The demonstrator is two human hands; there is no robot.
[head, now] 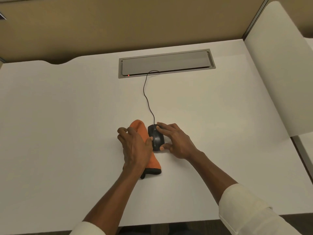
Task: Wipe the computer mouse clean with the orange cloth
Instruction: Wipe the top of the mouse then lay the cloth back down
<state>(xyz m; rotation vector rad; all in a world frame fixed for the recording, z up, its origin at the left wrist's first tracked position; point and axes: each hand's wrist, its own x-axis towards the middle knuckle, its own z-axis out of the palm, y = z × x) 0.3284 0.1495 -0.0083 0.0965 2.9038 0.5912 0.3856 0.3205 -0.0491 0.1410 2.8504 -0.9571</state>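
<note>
A black wired computer mouse [156,139] lies near the middle of the white desk [67,116]. My right hand [176,143] holds it, fingertips on its front and thumb at its rear edge. An orange cloth [141,131] with a dark hem lies folded just left of the mouse, touching it. My left hand [135,146] rests flat on top of the cloth, covering its middle, with the thumb against the mouse's left side. The mouse's thin black cable [146,94] runs away from me to the back of the desk.
The cable enters a grey cable hatch [166,62] set in the desk's back, with a small red light at its left. Tan partition walls stand behind. A white side panel [279,73] borders the desk on the right. The desk's front edge is near my sleeves.
</note>
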